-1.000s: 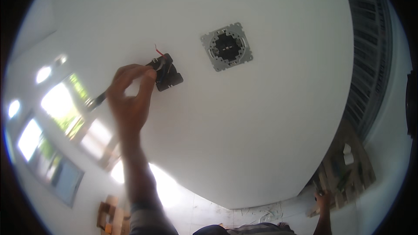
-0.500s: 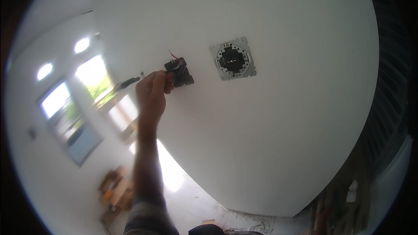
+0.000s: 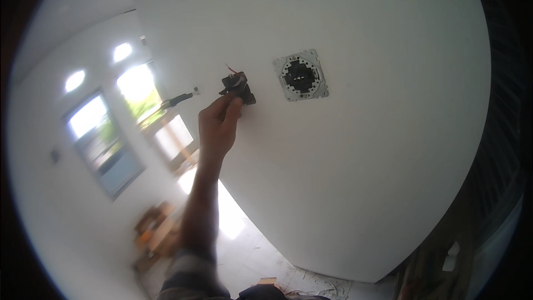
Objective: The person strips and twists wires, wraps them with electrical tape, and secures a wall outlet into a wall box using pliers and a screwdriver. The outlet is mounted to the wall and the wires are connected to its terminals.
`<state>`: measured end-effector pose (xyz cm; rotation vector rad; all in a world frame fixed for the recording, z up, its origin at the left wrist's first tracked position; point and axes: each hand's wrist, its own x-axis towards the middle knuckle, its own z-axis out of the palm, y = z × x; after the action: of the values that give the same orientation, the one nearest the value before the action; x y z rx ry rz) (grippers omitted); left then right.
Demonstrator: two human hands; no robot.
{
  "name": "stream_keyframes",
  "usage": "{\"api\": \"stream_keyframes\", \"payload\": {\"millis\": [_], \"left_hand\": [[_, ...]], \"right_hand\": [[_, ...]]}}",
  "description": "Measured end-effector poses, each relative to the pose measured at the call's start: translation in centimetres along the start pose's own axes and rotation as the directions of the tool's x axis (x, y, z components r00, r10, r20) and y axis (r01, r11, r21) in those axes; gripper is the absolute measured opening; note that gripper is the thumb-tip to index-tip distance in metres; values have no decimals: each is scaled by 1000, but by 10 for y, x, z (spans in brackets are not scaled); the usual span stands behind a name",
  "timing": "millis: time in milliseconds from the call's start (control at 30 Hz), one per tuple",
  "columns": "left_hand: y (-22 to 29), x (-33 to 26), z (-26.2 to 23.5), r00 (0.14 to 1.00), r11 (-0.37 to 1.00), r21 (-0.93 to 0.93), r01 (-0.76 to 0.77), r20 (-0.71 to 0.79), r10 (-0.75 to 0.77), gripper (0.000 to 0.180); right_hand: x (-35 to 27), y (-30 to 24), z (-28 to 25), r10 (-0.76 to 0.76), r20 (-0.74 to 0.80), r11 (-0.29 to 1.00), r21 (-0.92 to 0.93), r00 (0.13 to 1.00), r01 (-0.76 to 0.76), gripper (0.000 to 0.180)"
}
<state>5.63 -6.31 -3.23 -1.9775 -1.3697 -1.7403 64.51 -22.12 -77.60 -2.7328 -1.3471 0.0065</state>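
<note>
Raised in front of the white wall, my left hand (image 3: 219, 125) pinches a black plastic electrical piece (image 3: 244, 91) between thumb and fingers. A short red wire (image 3: 232, 69) sticks up from its top. Part of the piece is covered by the fingertips, and its exact kind does not show. To the right, a grey metal mounting frame with a black round-centred insert (image 3: 301, 76) sits on the wall, slightly tilted and apart from my hand. My right hand is out of view.
Left of my hand is a dark elongated thing with a pale tip (image 3: 179, 100). Windows (image 3: 102, 139) stand farther left, above brown cardboard boxes (image 3: 158, 230) on the floor. Loose pale strips (image 3: 327, 289) lie by the wall's foot. Dark bars (image 3: 494, 111) run along the right.
My left hand has shifted right in the picture and its grip now sits lower on the black piece, exposing more of it. The whole view has also drifted slightly.
</note>
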Motion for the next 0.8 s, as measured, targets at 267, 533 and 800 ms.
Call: {"api": "stream_keyframes", "payload": {"millis": [267, 533, 800], "left_hand": [[16, 1, 17, 962, 899, -377, 222, -64, -265, 30], [27, 11, 43, 935, 905, -367, 215, -190, -298, 28], [-3, 8, 25, 974, 998, -36, 50, -221, -57, 24]], "right_hand": [[7, -3, 7, -33, 47, 999, -10, 998, 33, 44], [15, -9, 13, -61, 79, 998, -10, 995, 62, 48], [21, -2, 28, -77, 88, 997, 18, 993, 75, 52]]}}
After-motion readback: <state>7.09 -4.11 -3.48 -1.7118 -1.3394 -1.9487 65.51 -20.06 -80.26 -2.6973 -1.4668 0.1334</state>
